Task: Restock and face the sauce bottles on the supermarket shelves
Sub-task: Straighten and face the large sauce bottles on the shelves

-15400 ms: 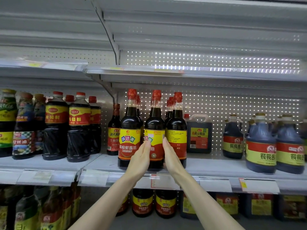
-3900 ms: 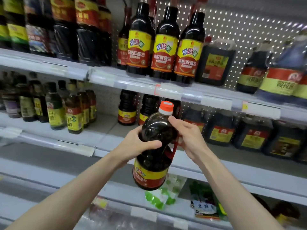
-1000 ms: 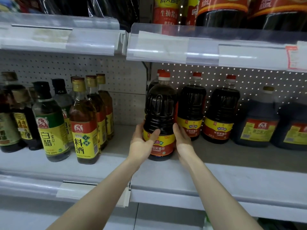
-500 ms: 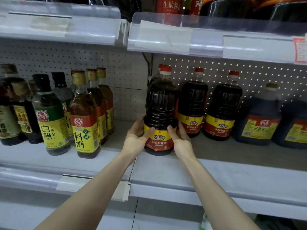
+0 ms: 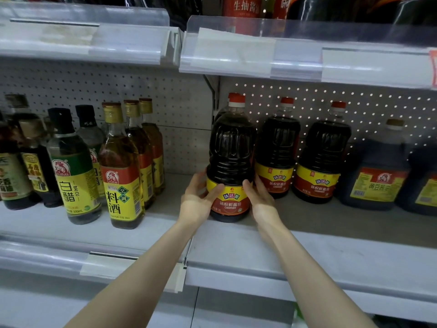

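A large dark soy sauce bottle (image 5: 231, 159) with a red cap and a yellow-and-red label stands upright on the grey shelf (image 5: 307, 235), its label facing me. My left hand (image 5: 199, 201) holds its lower left side, thumb on the label. My right hand (image 5: 260, 200) holds its lower right side. A second red cap shows just behind it. Two matching bottles (image 5: 276, 150) (image 5: 321, 157) stand further back to its right.
Two big blue-tinted jugs (image 5: 376, 171) stand at the far right. Left of the divider are a white vinegar bottle (image 5: 73, 166), cooking wine bottles (image 5: 123, 169) and darker bottles (image 5: 14, 166). An upper shelf with price strips (image 5: 248, 50) hangs overhead. A pegboard wall is behind.
The bottle has been turned a little so its label faces me squarely. Both hands stay on its lower sides.
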Demonstrator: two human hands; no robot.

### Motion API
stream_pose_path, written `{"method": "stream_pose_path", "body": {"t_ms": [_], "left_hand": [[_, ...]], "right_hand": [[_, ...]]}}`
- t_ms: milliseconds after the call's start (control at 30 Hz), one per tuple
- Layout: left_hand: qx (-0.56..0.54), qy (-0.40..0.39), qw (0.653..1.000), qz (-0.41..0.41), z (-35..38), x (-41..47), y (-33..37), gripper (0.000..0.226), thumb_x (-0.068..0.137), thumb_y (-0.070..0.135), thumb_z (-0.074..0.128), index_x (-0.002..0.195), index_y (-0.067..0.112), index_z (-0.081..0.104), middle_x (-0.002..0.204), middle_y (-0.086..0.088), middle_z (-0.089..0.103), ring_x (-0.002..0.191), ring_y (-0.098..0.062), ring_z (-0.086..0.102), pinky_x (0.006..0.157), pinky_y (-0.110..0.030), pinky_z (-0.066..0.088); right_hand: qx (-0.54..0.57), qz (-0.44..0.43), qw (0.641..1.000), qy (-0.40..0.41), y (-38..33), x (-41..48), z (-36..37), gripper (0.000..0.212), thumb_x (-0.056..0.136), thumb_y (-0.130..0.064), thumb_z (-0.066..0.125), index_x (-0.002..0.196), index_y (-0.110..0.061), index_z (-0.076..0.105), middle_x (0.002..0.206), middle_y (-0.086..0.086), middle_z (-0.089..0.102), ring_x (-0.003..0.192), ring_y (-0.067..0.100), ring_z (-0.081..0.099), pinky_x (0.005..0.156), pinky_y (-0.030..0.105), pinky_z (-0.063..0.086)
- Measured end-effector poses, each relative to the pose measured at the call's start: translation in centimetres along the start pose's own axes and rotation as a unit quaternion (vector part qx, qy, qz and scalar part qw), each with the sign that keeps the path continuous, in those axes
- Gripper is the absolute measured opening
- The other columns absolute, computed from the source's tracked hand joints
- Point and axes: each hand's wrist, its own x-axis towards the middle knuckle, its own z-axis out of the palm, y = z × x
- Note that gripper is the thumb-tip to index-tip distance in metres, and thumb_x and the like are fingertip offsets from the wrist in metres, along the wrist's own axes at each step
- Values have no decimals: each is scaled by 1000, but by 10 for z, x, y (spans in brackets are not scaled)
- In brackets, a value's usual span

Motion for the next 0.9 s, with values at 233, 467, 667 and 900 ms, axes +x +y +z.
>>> {"method": "stream_pose_path", "body": {"t_ms": [233, 467, 667, 900], "left_hand": [[2, -13, 1000, 3, -2, 4, -3, 54, 82, 32, 70, 131, 22, 49, 119, 6, 59, 112, -14, 57, 86, -25, 50], [10, -12, 1000, 5, -2, 3, 0, 50, 86, 29, 68, 132, 24, 47, 117, 8, 57, 105, -8, 55, 73, -10, 48], [12, 3, 1000, 2, 0, 1, 0, 50, 86, 28, 68, 132, 24, 48, 116, 8, 56, 107, -10, 54, 81, -17, 49], [21, 6, 1000, 2, 0, 1, 2, 50, 86, 27, 68, 132, 23, 48, 116, 9, 55, 108, -10, 53, 85, -22, 47]], "right_hand": [[1, 3, 1000, 8, 1, 0, 2, 61, 93, -41, 55, 148, -30, 33, 150, -1, 39, 136, 22, 39, 111, 40, 36], [8, 15, 1000, 16, 1, 1, 3, 60, 92, -40, 58, 147, -29, 36, 149, 1, 42, 135, 23, 41, 109, 39, 38], [-4, 22, 1000, 22, -3, 1, 2, 59, 93, -39, 56, 147, -28, 35, 150, 1, 40, 136, 23, 39, 108, 36, 36], [-4, 16, 1000, 15, -5, -2, 2, 59, 94, -37, 56, 148, -26, 35, 150, 1, 40, 136, 22, 40, 105, 34, 38]]}}
